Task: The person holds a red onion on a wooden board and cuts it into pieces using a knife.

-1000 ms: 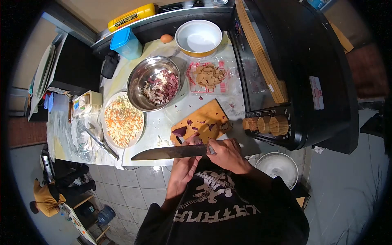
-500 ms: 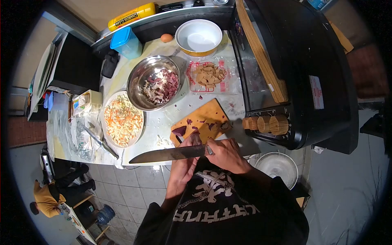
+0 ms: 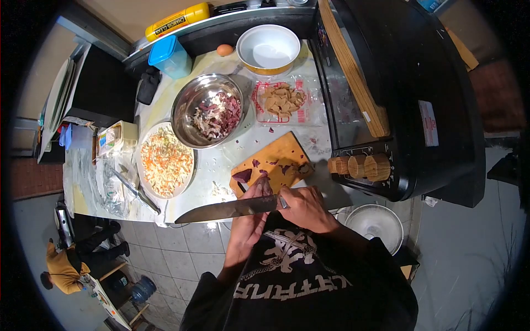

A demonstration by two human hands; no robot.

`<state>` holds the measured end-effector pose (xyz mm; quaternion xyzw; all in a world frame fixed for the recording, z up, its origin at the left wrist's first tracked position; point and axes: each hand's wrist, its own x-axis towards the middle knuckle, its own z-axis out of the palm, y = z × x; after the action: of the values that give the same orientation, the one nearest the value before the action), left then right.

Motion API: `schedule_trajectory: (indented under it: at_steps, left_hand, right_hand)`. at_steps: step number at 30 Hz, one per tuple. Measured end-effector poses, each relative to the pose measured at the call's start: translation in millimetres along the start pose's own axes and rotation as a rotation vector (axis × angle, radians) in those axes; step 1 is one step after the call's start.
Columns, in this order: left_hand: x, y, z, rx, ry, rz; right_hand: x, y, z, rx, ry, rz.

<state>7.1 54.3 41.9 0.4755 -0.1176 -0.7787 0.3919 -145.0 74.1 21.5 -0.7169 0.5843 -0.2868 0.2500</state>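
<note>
A large kitchen knife (image 3: 229, 210) lies level across my front, its wide blade pointing left. My right hand (image 3: 308, 208) is wrapped round its handle. Behind the blade is my left hand (image 3: 255, 220), partly hidden, with its fingers drawn together towards the board. What those fingers hold cannot be made out. Just beyond them is a wooden cutting board (image 3: 279, 151) bearing a larger dark purple piece (image 3: 242, 176) and several small purple scraps. Past the board's left side stands a steel bowl (image 3: 182, 124) holding purple and whitish cut pieces.
A plate (image 3: 190, 179) of shredded orange and white food and a second knife (image 3: 138, 193) are at left. A bag of brown slices (image 3: 282, 101), a white bowl (image 3: 269, 47) and an egg (image 3: 224, 50) lie farther back. A black oven (image 3: 408, 110) borders the right.
Almost nothing differs. The knife and both hands stay in nearly the same place, with only a slight shift of the blade and the left fingers.
</note>
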Motion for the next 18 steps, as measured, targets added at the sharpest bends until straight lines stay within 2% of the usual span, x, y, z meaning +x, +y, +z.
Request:
schedule_trajectory:
  at_steps: [3,5,10,12,14,18]
  left_hand:
    - [0.0,1.0,-0.8,0.004,-0.017,0.003]
    - [0.0,1.8,-5.9,-0.012,-0.108,-0.001]
    - [-2.2,3.8,-9.7,0.026,-0.063,-0.051]
    - [-4.2,6.7,-6.2,0.044,-0.074,-0.062]
    - [-4.8,6.7,-1.1,0.099,-0.005,-0.035]
    - [-6.8,5.2,-17.0,0.043,-0.046,-0.057]
  right_hand:
    - [0.5,-1.1,-1.5,-0.01,0.0,-0.008]
    - [-0.1,-0.2,-0.1,0.007,-0.005,-0.006]
    - [-2.3,-0.4,-0.1,0.037,-0.08,0.027]
    - [0.0,-3.2,-2.1,0.044,0.009,-0.035]
    - [-0.4,-3.5,-2.5,0.034,0.012,-0.035]
    - [-1.4,3.3,-0.1,-0.004,0.016,0.005]
